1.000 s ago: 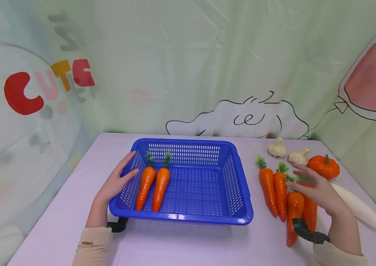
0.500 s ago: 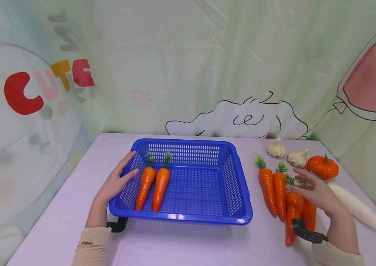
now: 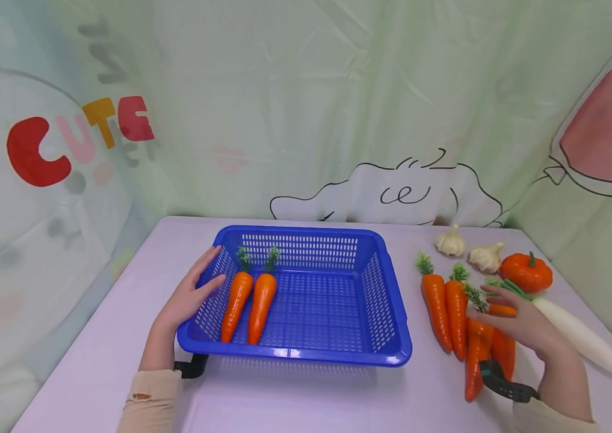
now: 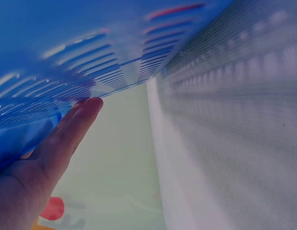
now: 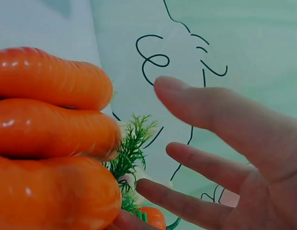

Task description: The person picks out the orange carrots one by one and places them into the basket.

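Observation:
At the left side of the blue plastic basket (image 3: 338, 356), my left hand (image 3: 189, 297) rests with fairly straight fingers. Its thumb reaches over the rim, while in the left wrist view the fingers (image 4: 74, 127) lie along the slotted outer wall. Two orange carrots (image 3: 263, 307) with green tops lie side by side in the basket. My right hand (image 3: 525, 325) hovers over several carrots (image 3: 479, 367) to the basket's right, covering part of them. Thumb and fingers (image 5: 196, 158) are spread apart near the leafy tops (image 5: 129, 148) in the right wrist view, holding nothing.
Behind the right hand lie two garlic bulbs (image 3: 484, 257) and a small orange pumpkin (image 3: 526, 272). A long white radish (image 3: 579, 334) lies to the right, near the table edge. A printed curtain (image 3: 262, 120) hangs behind the white table (image 3: 284, 403).
My right hand has come slightly nearer and lower, still spread over the carrots, and more of the orange and green shows around its fingers. The left hand and basket stay put.

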### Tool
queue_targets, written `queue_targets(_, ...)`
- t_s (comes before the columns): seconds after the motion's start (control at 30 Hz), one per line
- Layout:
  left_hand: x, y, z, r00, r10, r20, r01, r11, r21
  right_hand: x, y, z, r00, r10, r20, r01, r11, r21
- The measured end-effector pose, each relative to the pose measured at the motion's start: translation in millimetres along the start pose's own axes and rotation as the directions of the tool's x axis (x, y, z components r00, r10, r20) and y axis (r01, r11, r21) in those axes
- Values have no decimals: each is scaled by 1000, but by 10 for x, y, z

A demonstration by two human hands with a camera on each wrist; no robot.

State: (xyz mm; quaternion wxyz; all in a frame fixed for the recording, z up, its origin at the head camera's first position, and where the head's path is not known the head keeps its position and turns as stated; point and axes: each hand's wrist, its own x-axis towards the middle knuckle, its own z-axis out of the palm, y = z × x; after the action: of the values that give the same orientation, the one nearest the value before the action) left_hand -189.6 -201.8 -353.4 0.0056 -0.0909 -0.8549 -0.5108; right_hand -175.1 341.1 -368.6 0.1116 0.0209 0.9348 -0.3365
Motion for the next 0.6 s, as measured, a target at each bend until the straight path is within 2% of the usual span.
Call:
queue_targets(0.23,-2,1,-2,1000,2,-1,-2,1000,1,-1,33,-22,999,20,38,-19,1000,-19)
queue_targets(0.4,1,6,1,1000,4,-3,-4,1000,1,-22,21,-28,995,60,79,-60,998,4)
queue_targets(0.6,5,-6,1,1000,1,-4,-1,1000,1,-20,10,-13,993,68,99,-69,998,9)
